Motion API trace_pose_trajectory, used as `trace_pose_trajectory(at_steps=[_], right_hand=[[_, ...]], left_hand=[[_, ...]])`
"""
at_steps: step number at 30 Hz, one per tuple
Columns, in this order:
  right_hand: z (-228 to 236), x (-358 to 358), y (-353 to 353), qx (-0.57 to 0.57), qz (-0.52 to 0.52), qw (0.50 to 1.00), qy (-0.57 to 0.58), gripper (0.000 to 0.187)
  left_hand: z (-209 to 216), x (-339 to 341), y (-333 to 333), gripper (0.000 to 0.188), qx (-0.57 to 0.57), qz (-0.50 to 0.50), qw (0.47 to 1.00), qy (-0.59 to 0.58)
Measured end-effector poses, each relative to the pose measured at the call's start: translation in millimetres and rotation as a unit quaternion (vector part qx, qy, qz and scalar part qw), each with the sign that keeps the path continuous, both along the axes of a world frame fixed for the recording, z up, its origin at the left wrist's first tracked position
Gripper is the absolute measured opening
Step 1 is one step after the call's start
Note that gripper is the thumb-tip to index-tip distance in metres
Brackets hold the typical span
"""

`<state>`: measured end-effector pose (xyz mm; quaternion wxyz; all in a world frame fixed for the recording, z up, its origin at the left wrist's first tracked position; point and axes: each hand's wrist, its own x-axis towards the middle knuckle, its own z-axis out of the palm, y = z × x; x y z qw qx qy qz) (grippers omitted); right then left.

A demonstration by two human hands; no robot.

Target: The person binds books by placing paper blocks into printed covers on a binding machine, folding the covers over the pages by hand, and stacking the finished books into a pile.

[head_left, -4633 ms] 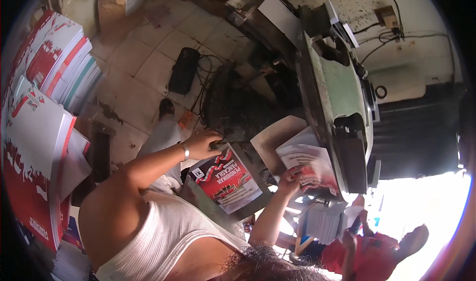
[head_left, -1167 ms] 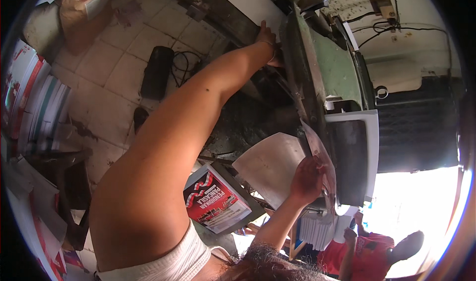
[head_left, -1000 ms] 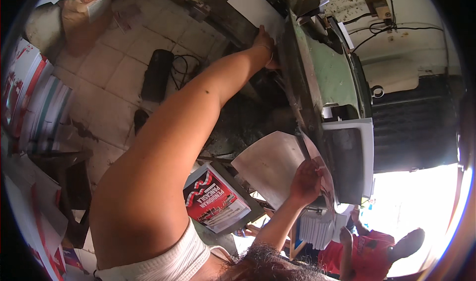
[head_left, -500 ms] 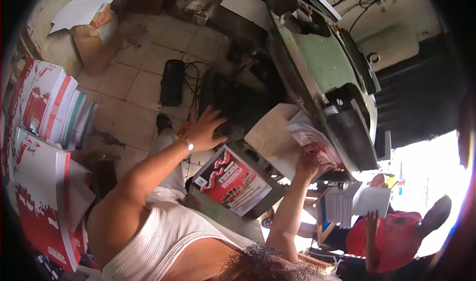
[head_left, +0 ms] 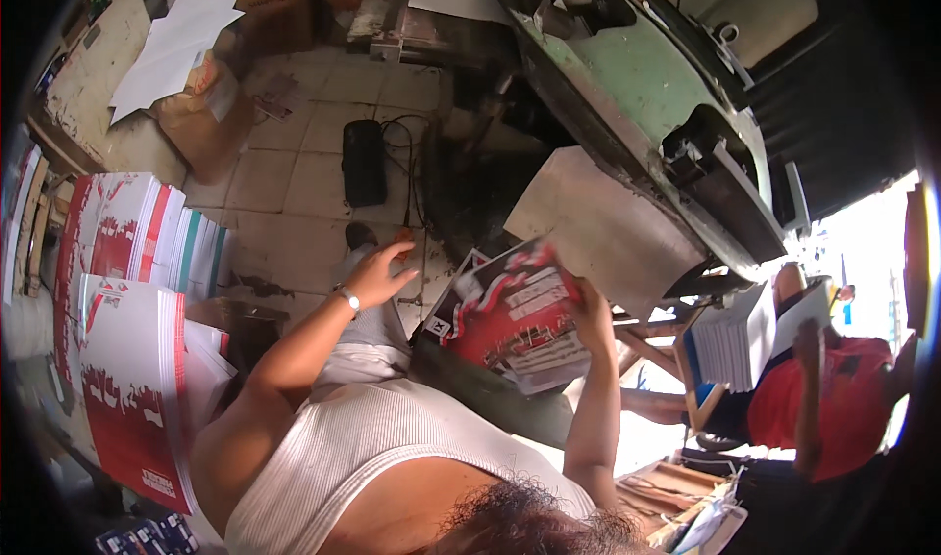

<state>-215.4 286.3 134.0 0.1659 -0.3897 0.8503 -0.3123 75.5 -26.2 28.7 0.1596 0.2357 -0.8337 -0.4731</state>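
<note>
A softcover book [head_left: 510, 325] with a red, white and black cover is in my right hand [head_left: 591, 318], whose fingers close on its right edge. The book is tilted and somewhat blurred. Its lower part lies over another book that shows only at the edges, above my lap. My left hand [head_left: 377, 279] is held out to the left of the book, fingers apart and nothing in it. A watch sits on that wrist. Right behind the held book is a pale flat board [head_left: 598, 212] at the machine's near side.
Tall piles of red-and-white books [head_left: 132, 379] stand on my left. A green-topped machine [head_left: 637, 95] fills the far right. A black box with a cable [head_left: 365, 163] lies on the tiled floor [head_left: 294, 173]. At right, a person in red [head_left: 823, 408] sits by a paper stack [head_left: 730, 335].
My right hand has brought a book from the machine's near edge leftward, over the book at my lap. My left hand has drawn slightly left and stays open. The whole view has shifted.
</note>
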Motion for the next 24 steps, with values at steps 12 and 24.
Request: trace_pose_trajectory(at_steps=[12, 24], right_hand=[[-96.5, 29.0, -52.7, 0.055, -0.04, 0.977, 0.203, 0.031], [-116.5, -21.2, 25.0, 0.003, -0.082, 0.981, 0.176, 0.014]], left_hand=[[-29.8, -153.9, 16.9, 0.035, -0.076, -0.171, 0.982, 0.011], [-38.9, -159.8, 21.7, 0.019, -0.097, -0.182, 0.977, 0.051]])
